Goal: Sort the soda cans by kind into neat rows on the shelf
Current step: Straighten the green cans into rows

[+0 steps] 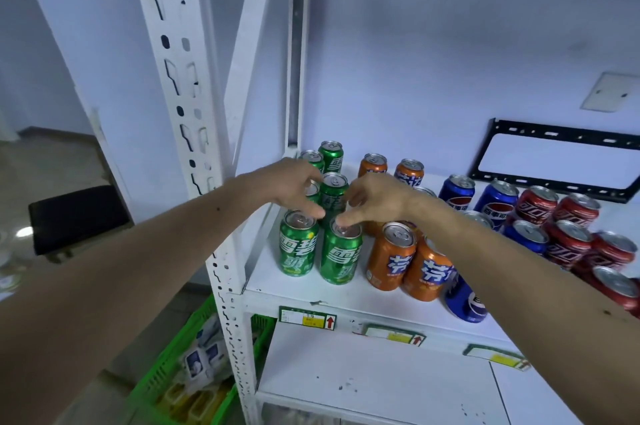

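Several green cans stand in two columns at the left end of the white shelf [311, 289]. My left hand [291, 185] reaches over them, its fingers curled round the partly hidden middle-left green can [312, 189]. My right hand [377, 199] comes in from the right with loosely curled fingers. They lie beside the middle-right green can [334, 194], and the thumb tip touches the top of the front-right green can [341, 251]. The front-left green can [298, 246] stands free. Orange cans [391, 256], blue cans [497, 203] and red cans [568, 241] follow to the right.
One blue can [465, 303] lies on its side at the shelf's front edge under my right forearm. A white slotted upright [194, 133] bounds the shelf on the left. A green crate [173, 365] with packets sits on the floor below. A black bracket [561, 161] leans at the back right.
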Tool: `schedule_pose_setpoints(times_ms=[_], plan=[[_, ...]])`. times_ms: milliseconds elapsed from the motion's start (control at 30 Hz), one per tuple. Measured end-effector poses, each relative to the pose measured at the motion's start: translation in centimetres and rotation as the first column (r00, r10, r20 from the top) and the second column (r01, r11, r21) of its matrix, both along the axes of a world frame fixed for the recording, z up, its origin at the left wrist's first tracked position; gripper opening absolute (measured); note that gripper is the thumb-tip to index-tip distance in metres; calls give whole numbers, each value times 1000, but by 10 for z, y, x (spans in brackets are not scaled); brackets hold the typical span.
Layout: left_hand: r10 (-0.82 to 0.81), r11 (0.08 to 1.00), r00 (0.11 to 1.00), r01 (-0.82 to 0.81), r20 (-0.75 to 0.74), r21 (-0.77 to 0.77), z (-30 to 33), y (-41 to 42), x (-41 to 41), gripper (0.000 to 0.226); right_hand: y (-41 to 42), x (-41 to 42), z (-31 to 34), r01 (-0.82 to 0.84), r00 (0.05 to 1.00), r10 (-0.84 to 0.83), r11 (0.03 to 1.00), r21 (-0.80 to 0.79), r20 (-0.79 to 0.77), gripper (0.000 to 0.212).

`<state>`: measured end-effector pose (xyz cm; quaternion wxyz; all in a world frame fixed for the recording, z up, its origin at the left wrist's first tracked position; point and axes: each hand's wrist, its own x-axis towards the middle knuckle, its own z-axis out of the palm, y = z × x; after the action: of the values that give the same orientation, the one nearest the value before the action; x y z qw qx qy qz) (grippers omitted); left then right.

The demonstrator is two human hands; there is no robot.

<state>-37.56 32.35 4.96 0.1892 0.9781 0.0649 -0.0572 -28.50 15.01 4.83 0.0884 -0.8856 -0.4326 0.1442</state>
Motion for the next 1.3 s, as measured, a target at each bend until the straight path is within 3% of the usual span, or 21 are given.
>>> schedule_pose_setpoints(times_ms=[133,400,533,700,1300], plan=[[120,992,978,-126,173,25,11,7,35,68,5,38,7,95,994,-101,985,147,37,53],[170,983,985,-167,-39,71,-25,19,63,71,47,82,-18,-86,989,89,996,-29,115,74],[134,987,991,-131,-22,94,-34,23,64,59,63,88,-25,-158,979,163,986,-51,118,64],[157,987,987,-155,-29,52,-32,27,70,65,67,90,-23,-147,981,157,985,-87,116,47],[200,975,978,-192,-65,109,-36,29,81,91,58,89,-14,-213,976,218,968,-133,28,68]])
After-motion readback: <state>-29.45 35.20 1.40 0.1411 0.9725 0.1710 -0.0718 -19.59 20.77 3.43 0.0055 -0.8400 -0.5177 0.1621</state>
